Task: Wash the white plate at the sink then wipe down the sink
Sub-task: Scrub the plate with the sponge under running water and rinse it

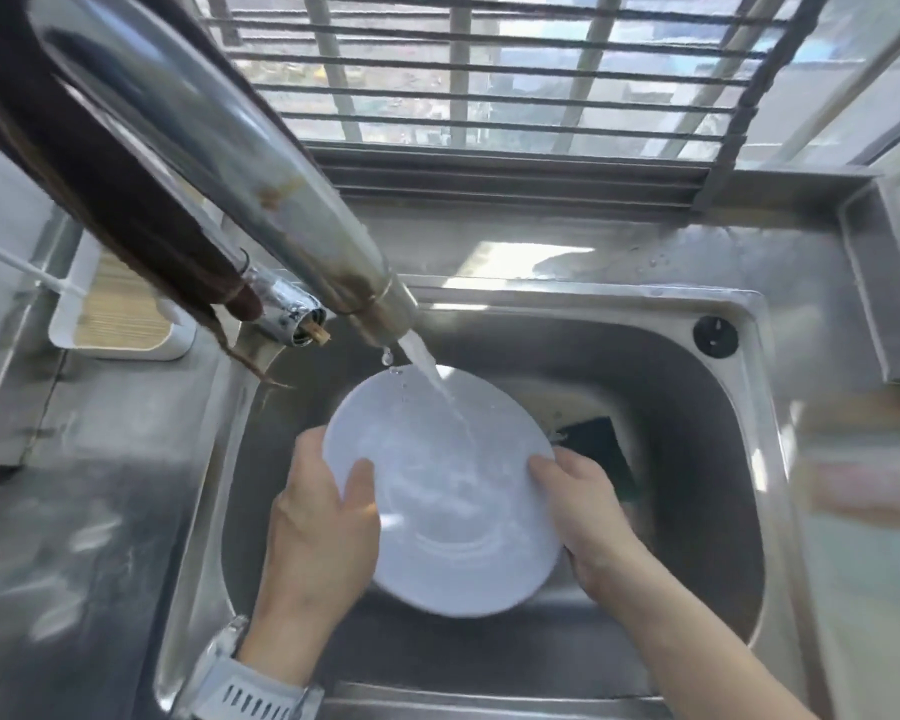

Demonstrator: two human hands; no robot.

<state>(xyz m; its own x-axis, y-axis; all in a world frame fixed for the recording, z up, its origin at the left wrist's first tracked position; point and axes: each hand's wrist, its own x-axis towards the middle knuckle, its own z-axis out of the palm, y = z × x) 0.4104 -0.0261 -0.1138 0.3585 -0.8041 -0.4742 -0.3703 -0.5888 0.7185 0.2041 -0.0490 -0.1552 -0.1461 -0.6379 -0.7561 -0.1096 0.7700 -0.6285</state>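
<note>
In the sink (697, 387), one white plate (437, 491), two hands

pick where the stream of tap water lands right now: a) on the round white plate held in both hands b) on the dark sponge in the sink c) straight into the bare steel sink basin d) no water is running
a, the water stream from the steel faucet spout falls onto the round white plate, gripped by the left hand and right hand over the steel sink.

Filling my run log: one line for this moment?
rinse | left hand, right hand grip white plate | faucet running | sponge in sink
</note>
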